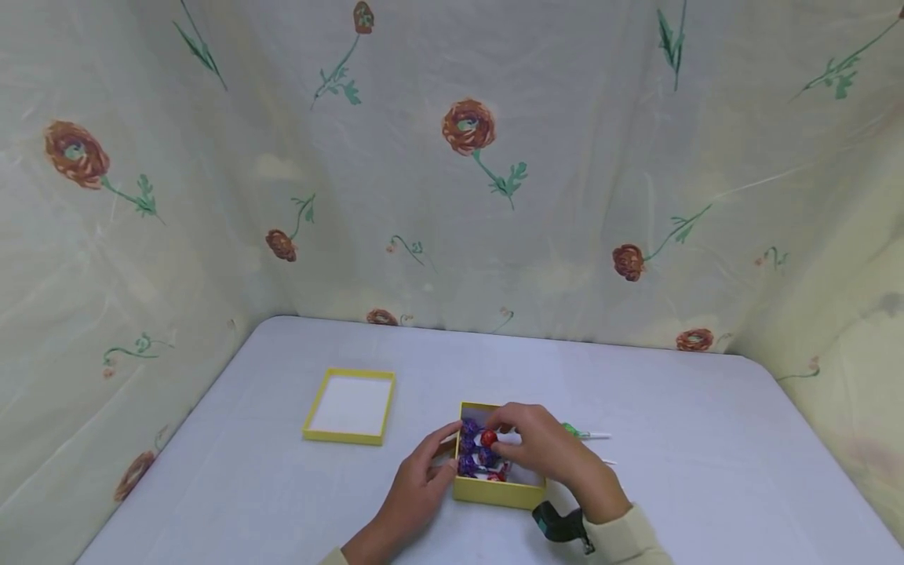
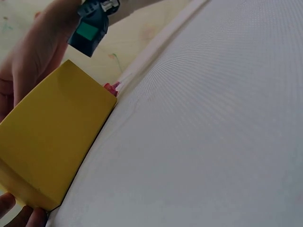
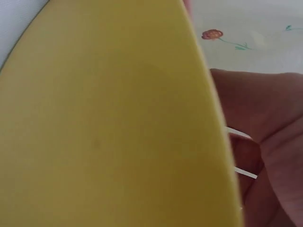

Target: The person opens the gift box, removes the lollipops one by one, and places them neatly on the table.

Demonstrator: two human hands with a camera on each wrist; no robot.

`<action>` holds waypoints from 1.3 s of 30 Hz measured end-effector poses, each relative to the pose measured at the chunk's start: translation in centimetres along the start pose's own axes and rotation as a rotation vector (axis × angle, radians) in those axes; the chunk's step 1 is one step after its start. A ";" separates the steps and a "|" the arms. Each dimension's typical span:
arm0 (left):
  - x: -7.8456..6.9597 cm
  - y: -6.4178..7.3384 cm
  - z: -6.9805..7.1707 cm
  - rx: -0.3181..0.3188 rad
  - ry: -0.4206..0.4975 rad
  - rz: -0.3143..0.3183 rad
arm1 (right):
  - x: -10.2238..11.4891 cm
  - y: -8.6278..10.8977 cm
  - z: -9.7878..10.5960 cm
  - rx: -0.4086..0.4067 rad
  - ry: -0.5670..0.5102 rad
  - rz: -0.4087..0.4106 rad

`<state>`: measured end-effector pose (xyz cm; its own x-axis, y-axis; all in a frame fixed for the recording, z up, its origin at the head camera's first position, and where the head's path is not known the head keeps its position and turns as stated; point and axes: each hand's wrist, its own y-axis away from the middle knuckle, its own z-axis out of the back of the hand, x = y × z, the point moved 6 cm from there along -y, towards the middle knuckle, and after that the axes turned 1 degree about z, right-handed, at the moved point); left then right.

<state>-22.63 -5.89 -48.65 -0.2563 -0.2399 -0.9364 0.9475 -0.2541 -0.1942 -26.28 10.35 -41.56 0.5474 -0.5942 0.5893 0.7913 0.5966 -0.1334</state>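
You can read no text, label, brand, number or sign in any of the three views. The wrappers (image 1: 467, 463) in the box (image 1: 497, 493) show white and red among the purple, but the marks are too small and blurred for you to make out as lettering. The green patch (image 2: 86, 31) on the camera (image 2: 84, 47) bears nothing you can read either.
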 end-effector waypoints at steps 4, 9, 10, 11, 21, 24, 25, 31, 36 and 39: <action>0.0 0.0 0.0 0.000 0.011 -0.004 | 0.2 -0.1 -0.3 -0.005 0.064 0.010; 0.0 0.1 0.0 0.004 0.026 -0.004 | 0.2 -0.4 -0.8 -0.007 0.158 -0.026; 0.0 0.1 0.0 0.005 0.027 -0.004 | 0.1 -0.4 -0.9 -0.009 0.176 -0.032; 0.0 0.1 0.0 0.005 0.029 -0.006 | 0.1 -0.5 -1.0 -0.010 0.191 -0.035; -0.2 0.1 0.0 0.003 0.022 -0.016 | 0.0 -0.5 -1.6 -0.015 0.262 -0.029; -0.2 0.1 0.0 0.007 0.022 -0.011 | -0.1 -0.5 -1.7 -0.023 0.285 -0.035; -0.2 0.1 0.0 0.008 0.021 -0.009 | -0.2 -0.5 -1.8 -0.028 0.288 -0.037; -0.3 0.1 0.0 0.014 0.015 -0.007 | -0.1 -0.5 -1.9 -0.054 0.320 -0.040; -0.4 0.1 0.0 0.014 0.008 0.001 | -0.1 -0.6 -2.0 -0.052 0.316 -0.066; -0.4 0.2 0.0 0.015 0.006 0.002 | -0.1 -0.5 -2.0 -0.050 0.309 -0.074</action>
<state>-22.35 -5.83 -48.28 -0.2535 -0.2350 -0.9384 0.9450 -0.2675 -0.1882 -26.21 9.01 -43.17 0.5386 -0.7752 0.3301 0.8403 0.5229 -0.1430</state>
